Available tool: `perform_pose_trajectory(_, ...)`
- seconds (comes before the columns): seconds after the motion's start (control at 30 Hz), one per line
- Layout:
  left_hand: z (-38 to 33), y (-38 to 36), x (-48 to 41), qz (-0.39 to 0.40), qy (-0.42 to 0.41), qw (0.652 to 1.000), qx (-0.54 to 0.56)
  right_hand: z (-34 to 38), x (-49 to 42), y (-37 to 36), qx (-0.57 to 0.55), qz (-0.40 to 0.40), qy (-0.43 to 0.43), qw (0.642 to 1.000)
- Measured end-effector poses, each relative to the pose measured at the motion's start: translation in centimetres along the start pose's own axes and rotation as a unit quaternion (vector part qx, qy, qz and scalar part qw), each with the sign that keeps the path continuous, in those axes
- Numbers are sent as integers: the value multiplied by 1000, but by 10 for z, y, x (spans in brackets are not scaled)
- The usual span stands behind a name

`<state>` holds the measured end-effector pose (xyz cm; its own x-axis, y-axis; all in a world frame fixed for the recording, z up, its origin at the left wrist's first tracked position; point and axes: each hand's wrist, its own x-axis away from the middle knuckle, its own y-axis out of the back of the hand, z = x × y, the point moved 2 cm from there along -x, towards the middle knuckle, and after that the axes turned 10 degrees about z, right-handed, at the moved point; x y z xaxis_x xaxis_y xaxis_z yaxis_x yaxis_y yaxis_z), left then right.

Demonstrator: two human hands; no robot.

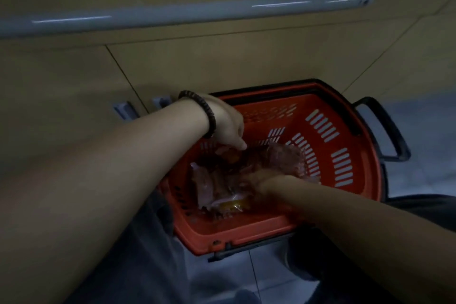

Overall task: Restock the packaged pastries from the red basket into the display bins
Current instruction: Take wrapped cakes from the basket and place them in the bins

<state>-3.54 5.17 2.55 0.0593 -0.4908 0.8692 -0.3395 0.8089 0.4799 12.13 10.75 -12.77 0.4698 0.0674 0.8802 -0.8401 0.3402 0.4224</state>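
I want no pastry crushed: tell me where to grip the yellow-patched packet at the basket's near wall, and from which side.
Probably pinch the packet by its sealed edge from above with the nearer right hand. It lies flat atop the pile, and the basket wall blocks sideways approach.

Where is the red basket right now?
In the head view the red basket sits on the floor, right of centre, before the beige cabinet, left hand and right hand inside it.

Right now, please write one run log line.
stage: pickup | left hand, right hand: inside red basket, at pastry packets | grip: unclear
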Motion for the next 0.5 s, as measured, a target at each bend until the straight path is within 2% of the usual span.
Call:
perform_pose_trajectory(0.1, 2, 0, -1, -9, -4, 1000, 11, 13, -20, -11, 51, 18, -35, 998)
perform_pose_trajectory(0.27, 1, -1, 1, -3, -1, 1000, 1, 3, -38, -21, 38, 4, -95, 995)
perform_pose_trajectory(0.4, 3, -1, 3, -2, 3, 1000, 8, -3, -37, -10, -34, -37, -80, 996)
perform_pose_trajectory(0.5, 8, -4, 7, -2, 23, 1000, -18, -9, -23, 1, -88, -29, -51, 994)
